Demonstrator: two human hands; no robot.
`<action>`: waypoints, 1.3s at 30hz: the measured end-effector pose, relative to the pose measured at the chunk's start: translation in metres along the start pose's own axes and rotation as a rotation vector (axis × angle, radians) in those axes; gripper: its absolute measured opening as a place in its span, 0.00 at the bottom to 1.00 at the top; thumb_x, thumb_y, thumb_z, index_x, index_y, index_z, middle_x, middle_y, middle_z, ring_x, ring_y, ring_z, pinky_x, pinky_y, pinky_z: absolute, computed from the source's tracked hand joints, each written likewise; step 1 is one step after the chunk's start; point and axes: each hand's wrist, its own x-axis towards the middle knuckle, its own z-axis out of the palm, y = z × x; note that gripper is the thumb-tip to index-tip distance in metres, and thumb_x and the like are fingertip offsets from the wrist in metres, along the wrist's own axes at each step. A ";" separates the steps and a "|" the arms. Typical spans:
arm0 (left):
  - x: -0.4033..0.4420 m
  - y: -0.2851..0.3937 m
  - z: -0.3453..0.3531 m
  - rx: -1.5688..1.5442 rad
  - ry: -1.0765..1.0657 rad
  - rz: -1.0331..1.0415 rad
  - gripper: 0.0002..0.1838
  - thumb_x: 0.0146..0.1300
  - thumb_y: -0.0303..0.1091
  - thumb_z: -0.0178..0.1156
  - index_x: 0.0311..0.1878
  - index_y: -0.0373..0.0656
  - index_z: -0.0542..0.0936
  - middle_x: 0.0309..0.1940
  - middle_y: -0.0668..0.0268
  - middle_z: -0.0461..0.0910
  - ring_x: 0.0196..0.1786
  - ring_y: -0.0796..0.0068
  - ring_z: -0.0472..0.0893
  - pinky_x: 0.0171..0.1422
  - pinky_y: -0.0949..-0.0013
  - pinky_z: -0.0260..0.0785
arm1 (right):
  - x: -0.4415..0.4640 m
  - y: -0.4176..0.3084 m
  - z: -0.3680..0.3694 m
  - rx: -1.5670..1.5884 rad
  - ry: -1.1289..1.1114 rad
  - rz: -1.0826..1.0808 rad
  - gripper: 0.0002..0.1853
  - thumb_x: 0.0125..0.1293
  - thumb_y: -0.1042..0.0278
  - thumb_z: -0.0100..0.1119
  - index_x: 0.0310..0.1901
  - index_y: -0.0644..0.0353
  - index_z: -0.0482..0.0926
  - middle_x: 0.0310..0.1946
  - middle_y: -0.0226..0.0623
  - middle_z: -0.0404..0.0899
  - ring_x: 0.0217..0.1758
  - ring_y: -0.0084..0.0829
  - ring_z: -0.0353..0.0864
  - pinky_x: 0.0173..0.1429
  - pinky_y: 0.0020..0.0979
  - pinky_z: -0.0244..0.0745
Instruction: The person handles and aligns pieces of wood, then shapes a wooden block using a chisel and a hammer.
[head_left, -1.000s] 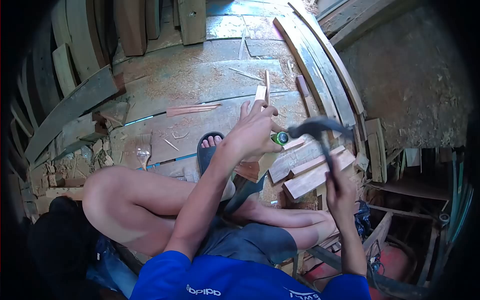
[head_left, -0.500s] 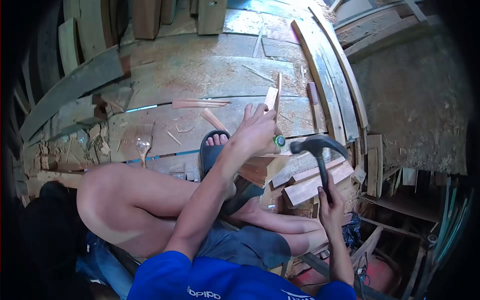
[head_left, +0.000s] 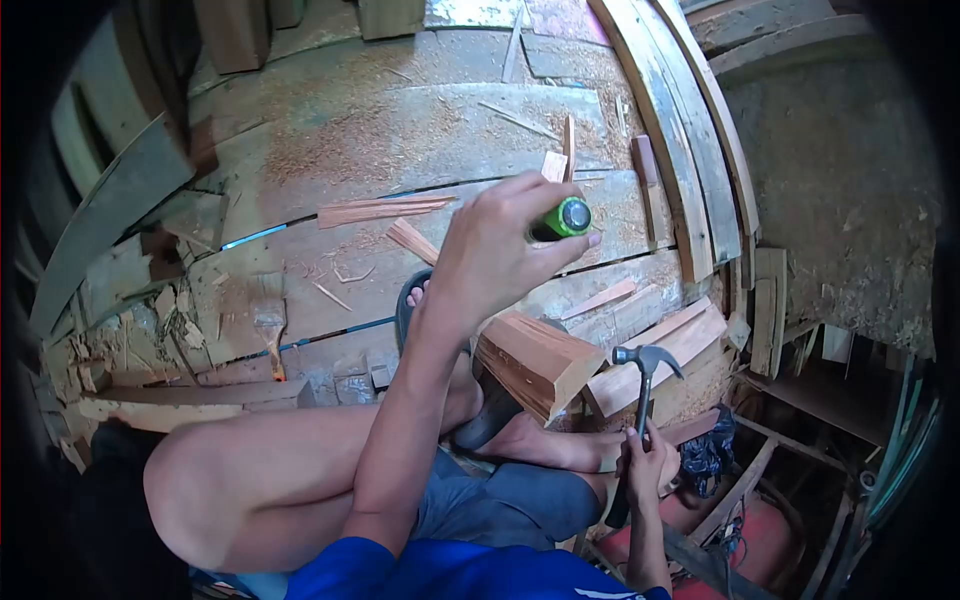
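My left hand (head_left: pixel 495 235) is wrapped round a green-handled chisel (head_left: pixel 570 217); its grey-capped butt faces me and its blade is hidden. Below that hand, a thick wood block (head_left: pixel 545 360) with a split, rough side rests by my sandalled foot. On the right, my right hand (head_left: pixel 645 460) grips a claw hammer (head_left: pixel 643 385) partway along its dark handle. The hammer's head is up, beside the end of the block, apart from the chisel.
Sawn wood pieces (head_left: pixel 660 355) lie right of the block. Split slivers (head_left: pixel 385 210) and shavings (head_left: pixel 330 150) cover the plank floor. A paintbrush (head_left: pixel 272 335) lies at left. Long boards (head_left: pixel 670 130) run along the right, and a black plastic bag (head_left: pixel 708 455) sits near my right hand.
My left hand has lifted toward me with the chisel, showing more of its green handle. My right hand and the hammer have come down, closer to my body. The view has shifted slightly.
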 end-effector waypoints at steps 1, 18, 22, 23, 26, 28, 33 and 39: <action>0.003 -0.002 0.000 -0.010 0.024 -0.005 0.18 0.51 0.35 0.72 0.44 0.37 0.83 0.31 0.60 0.78 0.34 0.68 0.79 0.43 0.69 0.70 | 0.002 0.010 0.000 0.048 0.006 0.058 0.15 0.71 0.66 0.56 0.56 0.58 0.72 0.18 0.23 0.65 0.13 0.15 0.63 0.14 0.20 0.59; 0.004 0.034 0.042 -0.450 0.040 0.203 0.22 0.67 0.43 0.59 0.56 0.39 0.69 0.40 0.63 0.73 0.41 0.77 0.73 0.48 0.72 0.67 | 0.047 0.083 0.002 0.187 0.149 0.133 0.11 0.72 0.68 0.50 0.52 0.60 0.67 0.23 0.33 0.73 0.14 0.24 0.70 0.17 0.22 0.68; -0.005 0.081 0.048 -0.403 -0.067 0.254 0.29 0.70 0.52 0.52 0.61 0.35 0.66 0.43 0.58 0.71 0.46 0.72 0.72 0.51 0.67 0.66 | 0.045 0.061 0.008 -0.336 0.287 -0.317 0.28 0.65 0.67 0.59 0.65 0.65 0.63 0.51 0.45 0.69 0.52 0.36 0.68 0.55 0.37 0.64; -0.009 0.092 0.050 -0.411 -0.091 0.265 0.30 0.70 0.52 0.52 0.61 0.35 0.65 0.43 0.58 0.71 0.46 0.72 0.72 0.51 0.67 0.66 | 0.042 0.046 0.011 -0.494 0.343 -0.458 0.33 0.63 0.67 0.61 0.68 0.66 0.62 0.60 0.49 0.67 0.65 0.41 0.67 0.67 0.42 0.63; -0.022 0.129 0.061 -0.445 -0.178 0.217 0.31 0.68 0.52 0.55 0.61 0.34 0.65 0.44 0.57 0.71 0.47 0.72 0.71 0.51 0.68 0.67 | 0.030 -0.039 0.025 0.213 0.007 -0.660 0.42 0.58 0.64 0.68 0.70 0.66 0.57 0.67 0.50 0.62 0.71 0.43 0.61 0.72 0.42 0.57; -0.030 0.142 0.070 -0.454 -0.261 0.221 0.31 0.68 0.53 0.55 0.61 0.35 0.65 0.47 0.57 0.71 0.49 0.73 0.71 0.51 0.69 0.67 | 0.016 -0.101 0.030 0.329 -0.160 -0.976 0.50 0.53 0.63 0.72 0.73 0.66 0.51 0.70 0.50 0.58 0.74 0.44 0.59 0.73 0.42 0.56; -0.056 0.137 0.083 -0.702 -0.356 0.129 0.31 0.70 0.45 0.55 0.68 0.37 0.60 0.59 0.60 0.66 0.61 0.71 0.67 0.67 0.67 0.57 | 0.009 -0.167 0.035 0.287 -0.415 -1.372 0.51 0.54 0.77 0.68 0.75 0.64 0.46 0.70 0.51 0.58 0.73 0.49 0.60 0.72 0.37 0.58; -0.050 0.100 0.065 -0.574 -0.342 0.026 0.34 0.74 0.53 0.44 0.73 0.37 0.60 0.71 0.58 0.59 0.73 0.65 0.58 0.73 0.60 0.55 | 0.015 -0.159 0.030 0.493 -0.491 -1.107 0.35 0.67 0.70 0.55 0.73 0.66 0.53 0.50 0.45 0.73 0.49 0.34 0.74 0.54 0.29 0.68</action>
